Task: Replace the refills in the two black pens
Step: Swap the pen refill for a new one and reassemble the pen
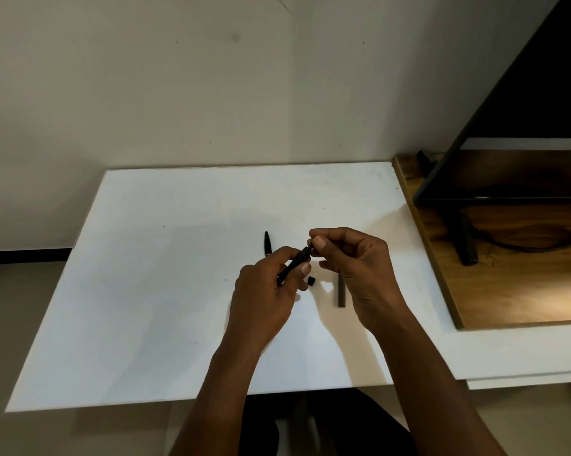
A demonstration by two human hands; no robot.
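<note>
My left hand grips a black pen barrel that slants up to the right above the white table. My right hand pinches the barrel's upper end with thumb and forefinger; what lies between those fingertips is too small to tell. A second black pen lies on the table just beyond my left hand, partly hidden by it. A small black cap piece rests on the table below the barrel. A dark tube-shaped pen part lies upright beside my right palm.
A wooden board lies on the right with a black monitor stand and a cable on it. A pale wall rises behind the table. The table's near edge runs just above my lap.
</note>
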